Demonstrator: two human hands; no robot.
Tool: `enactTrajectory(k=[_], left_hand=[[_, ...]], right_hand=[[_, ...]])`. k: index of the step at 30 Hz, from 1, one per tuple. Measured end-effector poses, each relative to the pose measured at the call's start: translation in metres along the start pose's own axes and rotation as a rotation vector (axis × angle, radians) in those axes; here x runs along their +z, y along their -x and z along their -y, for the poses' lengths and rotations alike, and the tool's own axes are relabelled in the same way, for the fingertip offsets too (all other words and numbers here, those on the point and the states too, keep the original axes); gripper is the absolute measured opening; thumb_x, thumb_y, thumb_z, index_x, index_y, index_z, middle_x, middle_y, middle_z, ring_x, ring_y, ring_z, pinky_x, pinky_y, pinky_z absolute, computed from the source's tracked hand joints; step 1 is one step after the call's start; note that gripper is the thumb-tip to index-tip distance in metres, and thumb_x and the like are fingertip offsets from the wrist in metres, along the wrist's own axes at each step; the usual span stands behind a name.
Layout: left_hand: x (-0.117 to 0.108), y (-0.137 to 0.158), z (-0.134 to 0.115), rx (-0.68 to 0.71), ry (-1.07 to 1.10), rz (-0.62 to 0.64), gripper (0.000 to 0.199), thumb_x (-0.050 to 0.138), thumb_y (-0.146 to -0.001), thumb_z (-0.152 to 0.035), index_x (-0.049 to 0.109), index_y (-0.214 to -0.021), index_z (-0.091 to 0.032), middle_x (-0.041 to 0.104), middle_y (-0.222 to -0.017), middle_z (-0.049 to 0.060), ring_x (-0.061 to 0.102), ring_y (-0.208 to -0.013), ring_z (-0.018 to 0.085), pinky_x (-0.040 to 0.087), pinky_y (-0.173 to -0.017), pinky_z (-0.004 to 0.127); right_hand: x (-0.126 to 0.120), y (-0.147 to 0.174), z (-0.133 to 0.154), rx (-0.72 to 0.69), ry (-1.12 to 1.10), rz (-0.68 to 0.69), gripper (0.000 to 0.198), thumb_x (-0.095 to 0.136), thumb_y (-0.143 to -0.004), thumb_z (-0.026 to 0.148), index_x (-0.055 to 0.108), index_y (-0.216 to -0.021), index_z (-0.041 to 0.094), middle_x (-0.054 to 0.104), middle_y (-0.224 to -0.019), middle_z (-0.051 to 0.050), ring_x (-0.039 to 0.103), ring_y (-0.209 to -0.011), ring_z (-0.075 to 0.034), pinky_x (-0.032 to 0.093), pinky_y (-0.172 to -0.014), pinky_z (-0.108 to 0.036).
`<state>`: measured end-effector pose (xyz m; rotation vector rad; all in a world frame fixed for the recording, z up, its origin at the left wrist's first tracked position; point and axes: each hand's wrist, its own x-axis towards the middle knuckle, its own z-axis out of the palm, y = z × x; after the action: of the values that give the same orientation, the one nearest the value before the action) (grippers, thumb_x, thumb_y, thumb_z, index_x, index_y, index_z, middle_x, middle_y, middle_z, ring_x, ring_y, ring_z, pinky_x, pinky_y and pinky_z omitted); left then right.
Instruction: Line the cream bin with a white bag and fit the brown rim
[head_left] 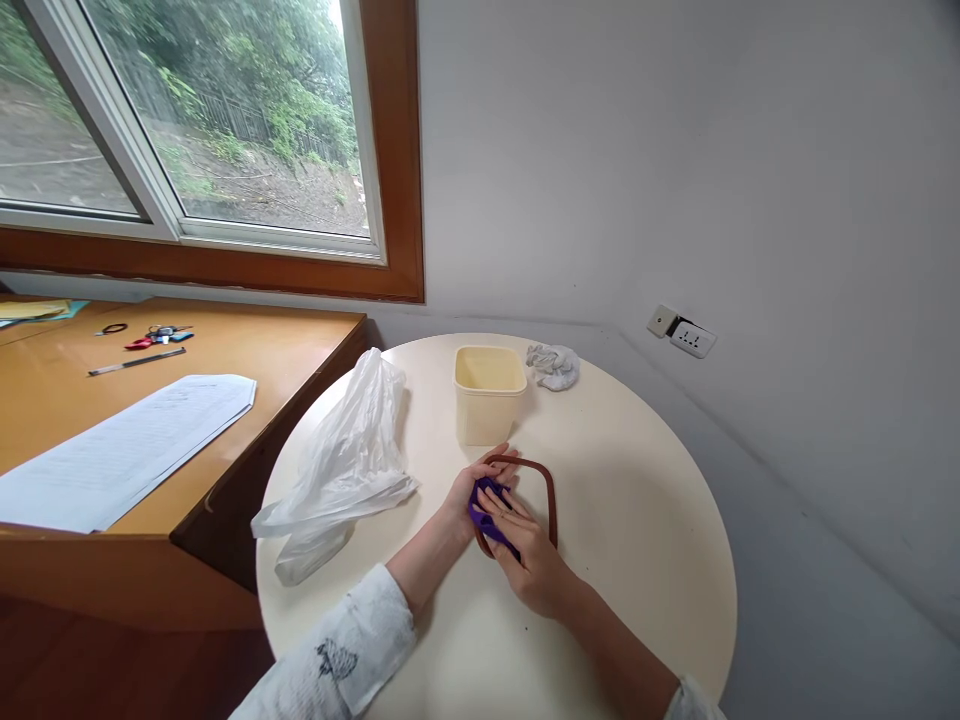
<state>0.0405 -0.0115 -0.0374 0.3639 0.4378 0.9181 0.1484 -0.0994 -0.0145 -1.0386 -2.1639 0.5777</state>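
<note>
Over the round table, my left hand [466, 490] holds the left side of a brown rounded-square ring [553, 505], which looks like a bin's rim. Its fingers reach past the ring's far left corner. A purple cloth [478, 518] is bunched around that side of the ring, between my two hands. My right hand [534, 562] presses the cloth against the ring with its fingers together, and covers part of both. Just beyond my hands stands a cream plastic bin [491, 415], upright, its top uncovered.
A crumpled white plastic bag [352, 440] lies on the left of the round white table [637, 600]. A wadded whitish cloth or bag [553, 367] sits right of the bin. The wooden desk [300, 325] at left bears papers [135, 450], a pen [139, 362] and keys [161, 336].
</note>
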Motion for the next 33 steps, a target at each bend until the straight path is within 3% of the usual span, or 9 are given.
enactTrajectory(k=[9, 16, 21, 26, 33], left_hand=[[-0.004, -0.004, -0.01, 0.047, -0.02, 0.055, 0.033, 0.047, -0.068, 0.003, 0.056, -0.096, -0.013, 0.063, -0.109, 0.011, 0.058, -0.106, 0.019, 0.037, -0.1, 0.032], [0.005, 0.004, -0.02, -0.001, 0.009, 0.034, 0.032, 0.047, -0.072, 0.003, 0.054, -0.101, -0.009, 0.063, -0.106, 0.015, 0.059, -0.104, 0.022, 0.04, -0.098, 0.034], [0.005, 0.006, -0.03, -0.039, 0.02, 0.024, 0.035, 0.046, -0.073, 0.003, 0.053, -0.105, -0.007, 0.064, -0.104, 0.016, 0.058, -0.105, 0.023, 0.04, -0.098, 0.035], [0.004, 0.006, -0.031, -0.083, 0.034, 0.054, 0.036, 0.046, -0.073, 0.003, 0.052, -0.108, -0.003, 0.06, -0.111, 0.02, 0.053, -0.111, 0.027, 0.04, -0.099, 0.037], [0.008, 0.01, -0.032, -0.18, 0.05, 0.044, 0.036, 0.046, -0.074, 0.0, 0.05, -0.11, -0.002, 0.062, -0.109, 0.02, 0.054, -0.111, 0.026, 0.037, -0.101, 0.038]], right_hand=[[-0.003, 0.014, 0.007, -0.15, 0.117, 0.112, 0.047, 0.04, -0.077, 0.005, 0.051, -0.121, 0.017, 0.042, -0.135, -0.007, 0.033, -0.128, -0.019, 0.028, -0.106, -0.044], [-0.009, 0.038, -0.016, -0.223, 0.268, 0.095, 0.05, 0.037, -0.067, -0.002, 0.056, -0.11, 0.015, 0.047, -0.131, -0.01, 0.04, -0.123, -0.018, 0.036, -0.1, -0.039], [-0.033, 0.055, -0.03, -0.204, 0.48, 0.127, 0.047, 0.037, -0.07, -0.002, 0.056, -0.106, 0.021, 0.056, -0.122, -0.008, 0.045, -0.119, -0.019, 0.021, -0.104, -0.05], [-0.05, 0.054, -0.027, -0.237, 0.554, 0.186, 0.045, 0.036, -0.075, 0.001, 0.055, -0.108, 0.026, 0.056, -0.121, -0.004, 0.04, -0.123, -0.019, 0.013, -0.106, -0.049], [-0.037, 0.045, -0.021, -0.392, 0.496, 0.082, 0.036, 0.038, -0.076, 0.002, 0.058, -0.095, 0.025, 0.062, -0.094, -0.006, 0.056, -0.094, -0.017, 0.037, -0.096, -0.039]])
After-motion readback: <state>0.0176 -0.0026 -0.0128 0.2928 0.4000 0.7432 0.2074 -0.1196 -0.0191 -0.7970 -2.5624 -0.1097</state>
